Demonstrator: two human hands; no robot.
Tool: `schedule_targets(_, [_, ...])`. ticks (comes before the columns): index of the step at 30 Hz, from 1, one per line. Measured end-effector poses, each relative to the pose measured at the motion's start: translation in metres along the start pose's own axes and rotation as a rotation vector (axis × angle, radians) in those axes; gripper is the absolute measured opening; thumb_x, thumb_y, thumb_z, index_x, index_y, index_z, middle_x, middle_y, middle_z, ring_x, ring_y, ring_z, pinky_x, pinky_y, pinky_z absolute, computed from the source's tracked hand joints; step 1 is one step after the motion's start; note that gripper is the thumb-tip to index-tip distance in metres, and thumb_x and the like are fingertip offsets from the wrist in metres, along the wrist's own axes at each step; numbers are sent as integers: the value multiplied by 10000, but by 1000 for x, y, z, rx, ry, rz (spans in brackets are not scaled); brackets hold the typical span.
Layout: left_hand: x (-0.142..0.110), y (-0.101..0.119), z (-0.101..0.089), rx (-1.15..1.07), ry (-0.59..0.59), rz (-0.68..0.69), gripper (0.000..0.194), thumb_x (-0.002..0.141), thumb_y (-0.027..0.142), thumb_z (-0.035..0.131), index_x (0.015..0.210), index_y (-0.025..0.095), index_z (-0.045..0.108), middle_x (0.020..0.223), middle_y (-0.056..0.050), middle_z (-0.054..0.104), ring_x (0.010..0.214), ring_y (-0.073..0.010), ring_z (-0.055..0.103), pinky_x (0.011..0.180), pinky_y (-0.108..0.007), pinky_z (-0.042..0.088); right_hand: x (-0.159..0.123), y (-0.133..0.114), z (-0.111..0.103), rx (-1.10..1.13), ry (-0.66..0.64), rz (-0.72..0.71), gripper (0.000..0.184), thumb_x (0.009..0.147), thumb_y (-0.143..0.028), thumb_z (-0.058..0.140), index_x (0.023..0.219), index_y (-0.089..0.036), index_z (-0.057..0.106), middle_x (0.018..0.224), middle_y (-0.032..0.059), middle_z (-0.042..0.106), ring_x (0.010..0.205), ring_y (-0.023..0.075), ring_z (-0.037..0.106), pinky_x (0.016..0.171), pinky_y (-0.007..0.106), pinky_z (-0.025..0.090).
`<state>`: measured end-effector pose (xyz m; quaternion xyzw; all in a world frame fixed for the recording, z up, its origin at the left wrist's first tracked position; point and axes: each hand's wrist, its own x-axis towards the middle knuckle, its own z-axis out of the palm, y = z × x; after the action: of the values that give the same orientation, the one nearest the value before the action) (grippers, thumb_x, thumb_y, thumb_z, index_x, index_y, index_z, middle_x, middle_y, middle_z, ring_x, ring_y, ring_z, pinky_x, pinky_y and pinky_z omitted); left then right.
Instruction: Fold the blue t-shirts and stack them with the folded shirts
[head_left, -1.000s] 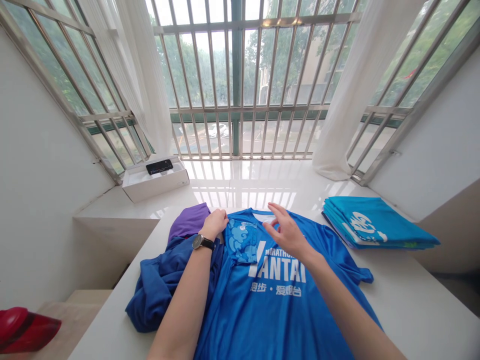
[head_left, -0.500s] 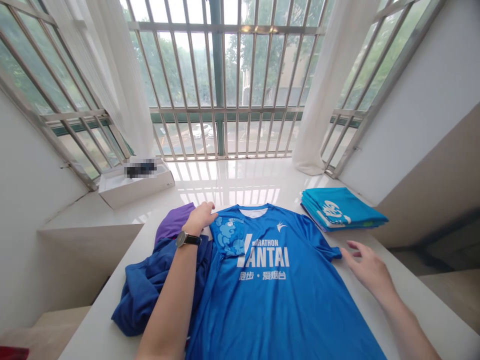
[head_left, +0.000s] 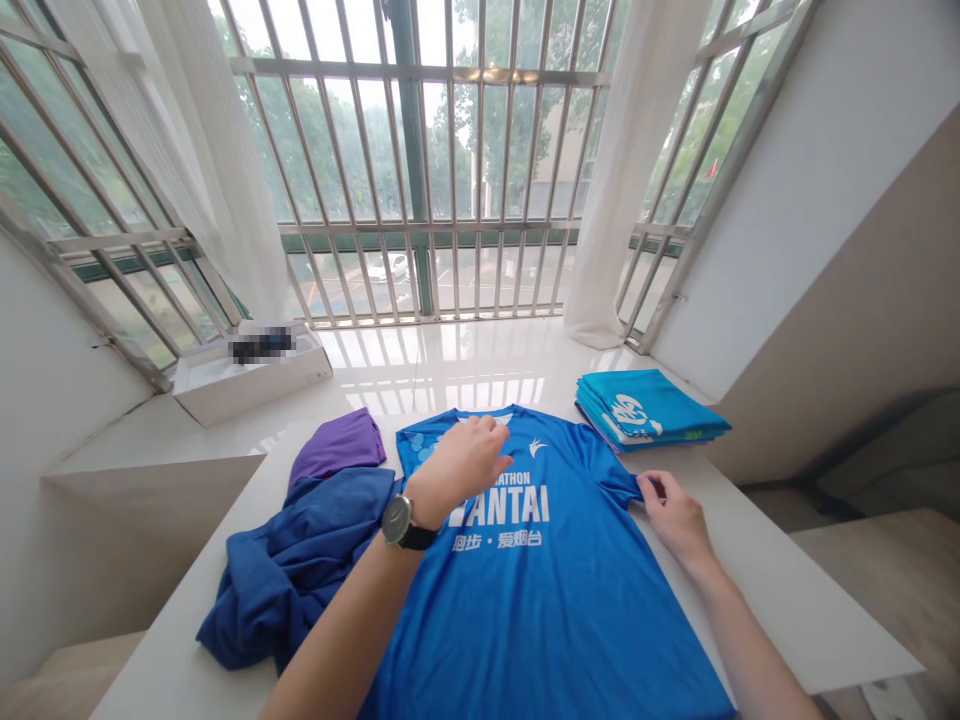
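A blue short-sleeved T-shirt [head_left: 517, 600] with white lettering lies face up on the white table. Its left-side sleeve is folded inward over the chest, partly behind my left hand. My left hand [head_left: 466, 465], with a watch [head_left: 405, 522] on its wrist, hovers over the upper chest near the collar, fingers loosely apart and holding nothing. At the other side, my right hand [head_left: 675, 515] pinches the hem of the outstretched sleeve [head_left: 619, 477] between thumb and fingers.
Crumpled dark blue clothing [head_left: 300, 560] and a purple cloth [head_left: 337, 448] lie left of the shirt. A folded teal stack [head_left: 652, 408] sits at the back right. An open white box [head_left: 255, 385] stands on the sill, below the barred window [head_left: 427, 200].
My left hand has moved right, from the folded sleeve to above the shirt's chest. My right hand has closed on the other sleeve's hem. The view has shifted slightly.
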<state>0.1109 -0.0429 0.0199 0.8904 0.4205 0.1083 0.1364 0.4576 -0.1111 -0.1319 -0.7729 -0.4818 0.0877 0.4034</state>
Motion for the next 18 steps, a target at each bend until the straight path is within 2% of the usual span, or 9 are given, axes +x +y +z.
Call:
schedule_targets(3, [23, 3, 39, -125, -58, 92, 188, 841, 294, 662, 998, 192, 675, 1080, -126, 649, 1041, -298, 599, 958, -384, 434, 1, -13, 1, 71, 96, 49, 425, 885, -559, 390, 988, -190, 573, 867, 106, 677, 765, 254, 635, 691, 367, 494])
schedule_targets(5, [45, 0, 64, -325, -115, 128, 192, 806, 317, 691, 961, 204, 689, 1035, -100, 673, 985, -271, 623, 923, -362, 463, 2, -32, 2, 140, 151, 46, 456, 910, -588, 374, 1041, -185, 543, 823, 71, 651, 693, 217, 608, 660, 340, 493])
schedule_targets(7, [67, -5, 85, -574, -153, 46, 137, 777, 293, 700, 875, 198, 692, 932, -66, 698, 922, -238, 641, 888, -336, 486, 2, -59, 4, 249, 205, 10, 453, 913, -606, 412, 1045, -192, 538, 805, 45, 638, 677, 197, 590, 682, 335, 497])
schedule_targets(9, [85, -8, 103, -681, -129, -22, 150, 827, 290, 631, 910, 174, 681, 897, -62, 703, 860, -207, 654, 823, -314, 513, 2, -88, 9, 360, 193, -87, 436, 919, -607, 435, 1032, -200, 543, 931, 81, 674, 802, 215, 627, 785, 370, 510])
schedule_targets(11, [95, -10, 117, -742, -87, -72, 242, 915, 300, 506, 1036, 144, 646, 913, -73, 700, 809, -174, 661, 745, -286, 528, 2, -111, 13, 443, 6, -260, 385, 918, -580, 484, 971, -209, 572, 1196, 136, 653, 1076, 257, 617, 958, 425, 470])
schedule_targets(13, [100, -11, 128, -791, -41, -119, 301, 968, 303, 405, 1103, 125, 607, 927, -79, 688, 776, -152, 653, 694, -262, 523, 2, -125, 15, 467, -352, -401, 332, 904, -536, 555, 896, -211, 621, 1340, 127, 602, 1228, 273, 558, 1056, 445, 416])
schedule_targets(15, [102, -14, 135, -809, 10, -168, 327, 989, 325, 363, 1053, 121, 610, 917, -78, 672, 770, -150, 631, 684, -259, 510, 4, -128, 16, 496, -694, -440, 327, 915, -508, 558, 850, -207, 667, 1278, 109, 659, 1199, 270, 590, 1046, 441, 438])
schedule_targets(16, [102, -17, 137, -809, 32, -188, 357, 998, 353, 344, 1013, 124, 617, 908, -76, 664, 773, -153, 618, 686, -262, 503, 5, -126, 16, 524, -789, -427, 347, 930, -505, 535, 847, -203, 684, 1192, 104, 704, 1140, 264, 626, 1013, 435, 467])
schedule_targets(18, [103, -21, 138, -829, 59, -230, 465, 1011, 453, 288, 975, 136, 626, 904, -71, 657, 792, -164, 600, 689, -270, 492, 10, -118, 18, 566, -786, -383, 392, 946, -511, 497, 845, -193, 702, 1004, 92, 753, 1006, 250, 676, 928, 411, 517])
